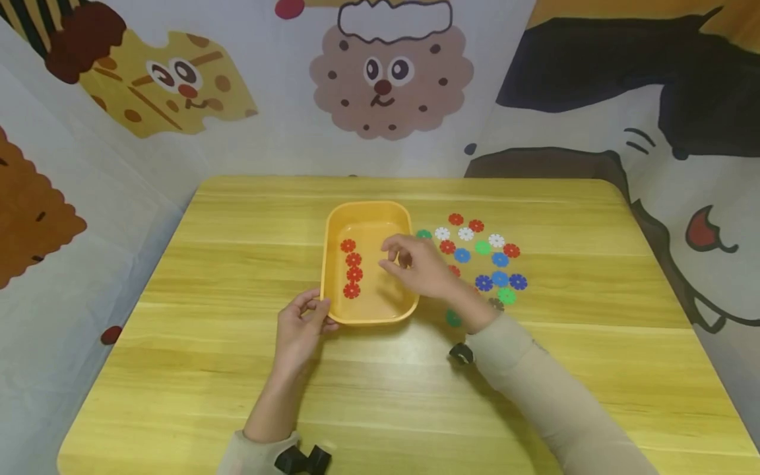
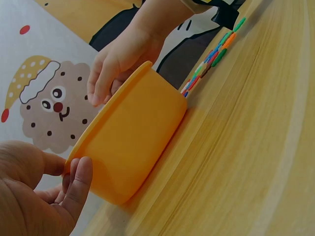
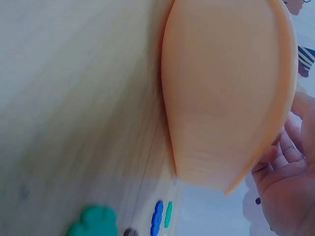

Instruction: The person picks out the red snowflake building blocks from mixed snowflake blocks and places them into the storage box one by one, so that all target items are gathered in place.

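A yellow plastic tray [image 1: 386,221] stands on the table, several red snowflake discs [image 1: 353,274] lying in a column along its left side. At its near left corner my left hand [image 1: 299,328] pinches the rim, thumb above and fingers under the edge; the left wrist view shows this grip on the tray [image 2: 133,132] closely. My right hand [image 1: 418,266] hangs over the right side of the tray, fingers loosely bent, thumb apart, nothing visible between them. In the right wrist view the hand [image 3: 295,162] is beyond the tray's rim, partly hidden by its wall.
Right of the tray, snowflake discs in red, white, blue and green [image 1: 500,280] lie spread on the wooden table [image 1: 225,264]; the right forearm covers some. Black wrist devices [image 1: 461,354] sit at both cuffs. A cartoon-printed cloth [image 1: 285,99] hangs behind the table.
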Tool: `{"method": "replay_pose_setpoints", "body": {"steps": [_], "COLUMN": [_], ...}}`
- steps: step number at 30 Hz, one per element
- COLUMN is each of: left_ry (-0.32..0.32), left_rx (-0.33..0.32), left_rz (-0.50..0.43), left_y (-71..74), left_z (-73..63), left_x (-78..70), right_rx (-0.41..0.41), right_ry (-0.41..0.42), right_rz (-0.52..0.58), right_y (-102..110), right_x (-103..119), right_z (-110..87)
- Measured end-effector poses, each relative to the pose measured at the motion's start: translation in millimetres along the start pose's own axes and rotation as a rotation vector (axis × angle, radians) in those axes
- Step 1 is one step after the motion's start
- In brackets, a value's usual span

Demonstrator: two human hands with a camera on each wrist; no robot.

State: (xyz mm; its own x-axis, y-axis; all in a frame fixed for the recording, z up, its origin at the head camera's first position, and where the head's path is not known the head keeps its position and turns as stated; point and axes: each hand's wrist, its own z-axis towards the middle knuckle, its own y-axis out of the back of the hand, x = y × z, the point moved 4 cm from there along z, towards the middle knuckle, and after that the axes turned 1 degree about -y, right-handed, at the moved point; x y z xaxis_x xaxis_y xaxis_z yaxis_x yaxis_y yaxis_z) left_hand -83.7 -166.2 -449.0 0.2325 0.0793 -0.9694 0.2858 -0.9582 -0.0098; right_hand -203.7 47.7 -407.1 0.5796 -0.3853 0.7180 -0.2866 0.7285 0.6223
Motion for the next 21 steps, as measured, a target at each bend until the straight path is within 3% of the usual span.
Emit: {"method": "replay_pose_setpoints", "body": {"steps": [11,16,21], "left_ry": [0.004,-0.007,0.003], "left_rx": [0.003,0.006,0.0], "left_rz": [0.012,0.019,0.014], "left_y": [-3.6,-2.2,-0.7], "left_z": [3.6,0.7,-2.1], "left_x": [-5.9,-4.2,-2.1], "right_rx": [-0.178,-0.167,-0.104], "right_ry": [0.032,-0.069,-0.15], "right_rz": [0.036,0.011,-0.045], "right_y": [37.1,46.4,51.9], "right_x": [-21.3,-39.1,-51.0], "right_z": [-20.6,-34.2,-42.8]}}
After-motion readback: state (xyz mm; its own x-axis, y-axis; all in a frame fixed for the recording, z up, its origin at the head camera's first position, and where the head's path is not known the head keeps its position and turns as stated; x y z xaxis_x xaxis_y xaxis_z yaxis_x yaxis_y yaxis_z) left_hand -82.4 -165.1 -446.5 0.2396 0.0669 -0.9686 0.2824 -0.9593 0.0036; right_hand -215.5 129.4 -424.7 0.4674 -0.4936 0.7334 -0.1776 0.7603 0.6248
